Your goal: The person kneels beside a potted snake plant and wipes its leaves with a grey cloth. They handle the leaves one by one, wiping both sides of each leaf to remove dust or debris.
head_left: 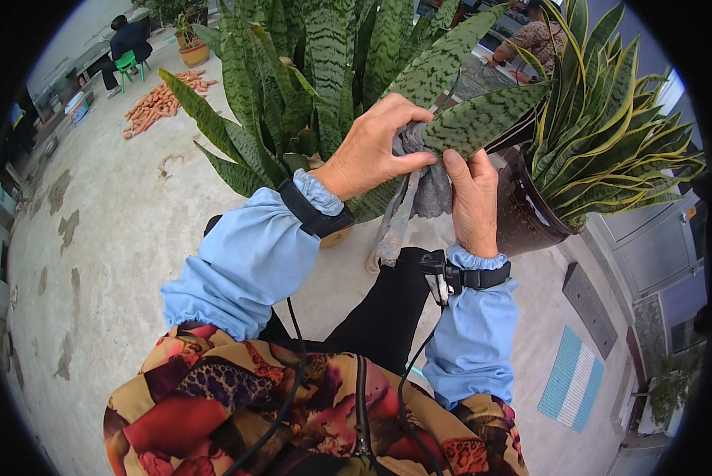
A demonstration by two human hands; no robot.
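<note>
A grey patterned cloth (432, 193) is folded around the base part of a broad, dark-banded snake plant leaf (487, 116). My left hand (377, 146) pinches the cloth from above, thumb and fingers on either side of the leaf. Just under the leaf's lower edge, my right hand (474, 193) grips the cloth with the thumb in front; its fingers are partly hidden behind. Loose ends of the cloth dangle below both hands. More upright leaves of the snake plant (332, 59) rise beyond my left hand.
To the right stands a yellow-edged snake plant (606, 137) in a dark brown pot (522, 208). Orange root vegetables (164, 102) lie heaped on the concrete floor (124, 208). One person (128, 44) sits on a green chair; another person (534, 44) is behind the plants. A striped mat (570, 378) lies at right.
</note>
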